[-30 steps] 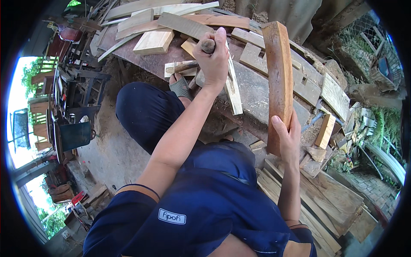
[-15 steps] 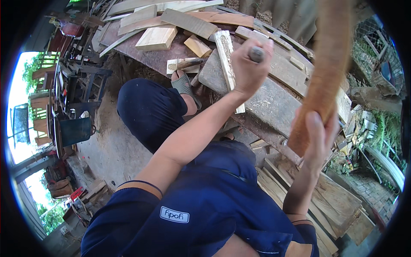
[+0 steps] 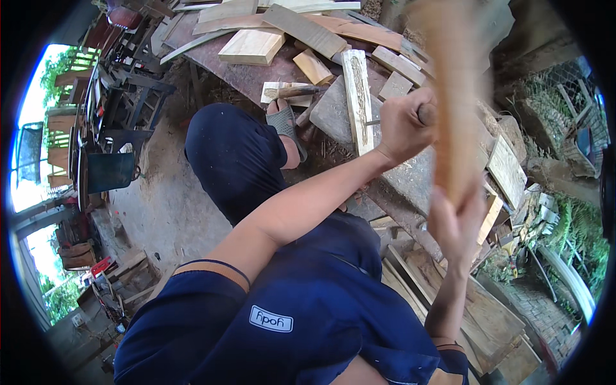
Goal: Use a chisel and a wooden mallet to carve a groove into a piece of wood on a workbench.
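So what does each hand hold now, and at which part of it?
The right hand grips a blurred wooden plank at its lower end. The left hand is closed around the handle of a tool; the tool's head cannot be told.

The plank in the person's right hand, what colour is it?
The plank is light orange-brown bare wood, blurred, seen in the head view.

Blurred reddish-brown wooden plank [image 3: 452, 109] stands upright beside a round tool handle [image 3: 426, 114]

Outdoor woodworking yard: cut planks [image 3: 253, 46] and offcuts [image 3: 312, 66] piled on rough surface [image 3: 244, 76], board stack [image 3: 487, 321] at right, dirt ground [image 3: 160, 205], greenery beyond.
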`<control>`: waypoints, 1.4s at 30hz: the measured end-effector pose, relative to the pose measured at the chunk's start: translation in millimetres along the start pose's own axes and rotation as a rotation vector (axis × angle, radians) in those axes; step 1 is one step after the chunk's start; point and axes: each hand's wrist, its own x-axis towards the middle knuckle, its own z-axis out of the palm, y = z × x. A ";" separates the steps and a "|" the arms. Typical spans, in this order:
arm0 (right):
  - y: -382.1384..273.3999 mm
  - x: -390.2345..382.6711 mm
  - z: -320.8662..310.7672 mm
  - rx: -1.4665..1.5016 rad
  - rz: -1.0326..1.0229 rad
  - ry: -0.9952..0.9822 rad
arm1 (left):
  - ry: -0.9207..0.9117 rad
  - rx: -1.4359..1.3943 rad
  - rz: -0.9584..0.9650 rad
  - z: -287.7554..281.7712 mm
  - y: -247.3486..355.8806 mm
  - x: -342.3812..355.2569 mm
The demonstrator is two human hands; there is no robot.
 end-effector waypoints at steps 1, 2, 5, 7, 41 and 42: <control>10.6 5.2 3.7 -0.164 -0.225 0.027 | 0.007 -0.212 0.006 0.3 -5.5 -1.1; 14.0 3.9 4.4 -0.194 -0.275 0.032 | 0.020 -0.417 0.017 -2.9 -6.7 4.5; 22.0 -0.1 3.9 -0.059 -0.144 -0.035 | 0.149 -0.449 -0.023 -31.1 -22.1 31.1; 20.3 1.1 8.4 -0.034 -0.068 -0.015 | 0.315 -0.383 -0.207 -54.3 -35.7 48.3; 51.9 -7.8 14.2 0.073 -0.008 0.049 | 0.246 -0.385 -0.169 -52.6 -13.9 39.0; 51.5 -7.3 13.5 0.063 0.000 0.042 | 0.249 -0.400 -0.179 -52.8 -13.3 39.0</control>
